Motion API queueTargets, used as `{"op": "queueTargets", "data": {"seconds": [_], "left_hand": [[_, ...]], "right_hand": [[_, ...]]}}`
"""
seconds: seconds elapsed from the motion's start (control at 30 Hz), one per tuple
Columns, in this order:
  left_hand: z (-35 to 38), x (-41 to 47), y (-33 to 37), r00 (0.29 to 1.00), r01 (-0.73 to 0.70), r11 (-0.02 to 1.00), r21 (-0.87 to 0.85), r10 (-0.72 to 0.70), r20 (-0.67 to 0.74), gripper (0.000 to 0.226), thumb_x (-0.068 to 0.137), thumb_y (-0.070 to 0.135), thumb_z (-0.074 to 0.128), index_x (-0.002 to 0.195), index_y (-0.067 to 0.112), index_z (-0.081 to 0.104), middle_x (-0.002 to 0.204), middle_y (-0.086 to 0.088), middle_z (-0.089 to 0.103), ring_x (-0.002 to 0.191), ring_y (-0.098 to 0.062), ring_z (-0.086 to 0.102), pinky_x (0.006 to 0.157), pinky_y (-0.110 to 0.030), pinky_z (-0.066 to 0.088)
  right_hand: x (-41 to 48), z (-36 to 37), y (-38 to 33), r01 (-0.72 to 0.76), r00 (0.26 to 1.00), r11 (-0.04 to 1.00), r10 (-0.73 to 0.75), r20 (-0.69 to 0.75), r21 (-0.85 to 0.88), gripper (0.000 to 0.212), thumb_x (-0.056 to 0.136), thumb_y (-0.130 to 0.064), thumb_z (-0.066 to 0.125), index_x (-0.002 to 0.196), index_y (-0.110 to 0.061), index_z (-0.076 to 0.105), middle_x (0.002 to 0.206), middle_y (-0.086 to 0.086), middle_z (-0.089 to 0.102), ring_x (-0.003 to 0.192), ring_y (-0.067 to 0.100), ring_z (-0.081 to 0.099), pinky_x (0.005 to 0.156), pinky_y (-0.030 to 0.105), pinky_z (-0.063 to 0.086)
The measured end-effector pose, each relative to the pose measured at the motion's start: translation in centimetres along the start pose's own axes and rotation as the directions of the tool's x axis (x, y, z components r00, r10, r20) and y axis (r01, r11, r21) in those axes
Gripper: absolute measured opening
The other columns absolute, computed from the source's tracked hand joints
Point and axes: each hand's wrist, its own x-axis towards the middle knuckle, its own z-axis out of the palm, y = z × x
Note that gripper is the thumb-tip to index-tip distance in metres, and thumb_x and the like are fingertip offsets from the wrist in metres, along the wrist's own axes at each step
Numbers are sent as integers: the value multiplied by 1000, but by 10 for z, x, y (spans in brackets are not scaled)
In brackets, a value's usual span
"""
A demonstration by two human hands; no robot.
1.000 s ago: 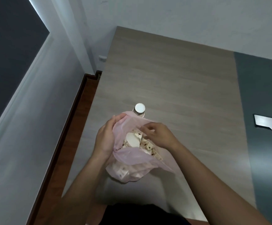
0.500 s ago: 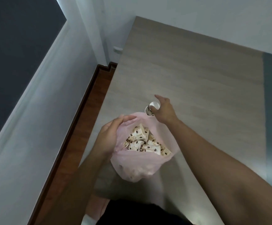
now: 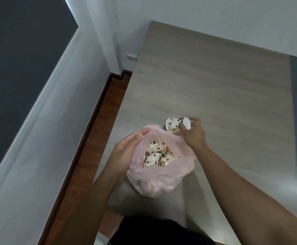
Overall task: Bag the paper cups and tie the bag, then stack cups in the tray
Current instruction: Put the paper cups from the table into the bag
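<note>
Wood-grain counter: left hand pinches pink plastic bag rim open, cups inside; right hand grips tilted paper cup, seemingly just above bag mouth.

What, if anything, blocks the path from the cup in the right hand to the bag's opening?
Nothing visible does. The right hand holds the bean-printed paper cup just beyond the rim of the pink plastic bag, whose mouth the left hand holds open, with cups already inside.

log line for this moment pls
phase: bagging | left hand: holds pink bag mouth open | right hand: holds paper cup tipped above mouth | bag: untied
</note>
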Motion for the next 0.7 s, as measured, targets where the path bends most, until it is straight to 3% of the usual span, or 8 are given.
{"op": "queueTargets", "data": {"seconds": [0.07, 0.13, 0.27, 0.4, 0.47, 0.53, 0.6, 0.7], "left_hand": [[-3, 1, 2, 999, -50, 997, 66, 49, 23, 31, 115, 27, 61, 137, 34, 82, 141, 20, 78, 133, -9, 74, 117, -63, 57], [-2, 3, 4, 994, -109, 984, 139, 108, 21, 33, 115, 21, 61, 139, 34, 81, 142, 20, 78, 134, -6, 73, 121, -51, 56], [-6, 12, 10, 988, -152, 976, 158, 155, -3, 34, 114, 17, 62, 138, 32, 81, 138, 11, 82, 132, -9, 75, 122, -45, 55], [-1, 9, 19, 977, -213, 967, 141, 210, 37, 29, 112, 19, 67, 133, 29, 84, 129, 7, 86, 124, -12, 80, 117, -44, 59], [3, 5, 20, 967, -251, 959, 130, 242, 84, 28, 111, 18, 69, 134, 25, 84, 131, 6, 85, 127, -14, 78, 117, -43, 59], [5, -6, 21, 949, -297, 945, 140, 276, 150, 31, 111, 11, 67, 136, 23, 82, 135, 6, 84, 131, -14, 76, 117, -42, 58], [5, -8, 24, 944, -310, 941, 134, 288, 164, 41, 110, -1, 61, 136, 23, 82, 137, 8, 83, 134, -11, 74, 118, -39, 57], [0, -12, 33, 928, -364, 927, 86, 353, 120, 50, 106, -10, 56, 129, 24, 86, 132, 7, 84, 127, -9, 75, 114, -33, 55]], "right_hand": [[-11, -16, -11, -88, 996, 961, 94, -11, 264, 49, 97, -48, 70, 138, -22, 59, 122, 0, 75, 106, 19, 75, 94, 41, 62], [-23, -34, -18, -155, 987, 879, 116, 113, 451, 44, 100, -48, 62, 132, -18, 65, 118, 9, 79, 95, 22, 79, 89, 47, 67], [-55, -54, -25, -263, 910, 786, 9, 414, 560, 45, 107, -38, 43, 125, -12, 74, 103, 14, 76, 83, 23, 74, 93, 49, 66], [-98, -44, -20, -181, 856, 899, -55, 513, 399, 37, 107, -42, 59, 124, -12, 74, 112, 15, 80, 97, 23, 77, 95, 43, 63], [-114, -35, -19, -62, 862, 961, -85, 499, 270, 35, 104, -47, 70, 126, -20, 76, 115, -2, 82, 105, 8, 77, 94, 29, 61], [-126, -30, -18, 93, 868, 987, -145, 475, 133, 44, 102, -54, 70, 135, -25, 74, 130, -14, 77, 120, 0, 70, 105, 23, 53], [-125, -32, -16, 157, 899, 987, -129, 418, -33, 57, 103, -63, 63, 147, -27, 67, 153, -14, 64, 141, 6, 58, 121, 30, 43], [-112, -48, -5, 106, 950, 966, -28, 310, -238, 68, 105, -64, 56, 161, -24, 54, 168, -3, 51, 156, 22, 46, 130, 41, 33]]}}
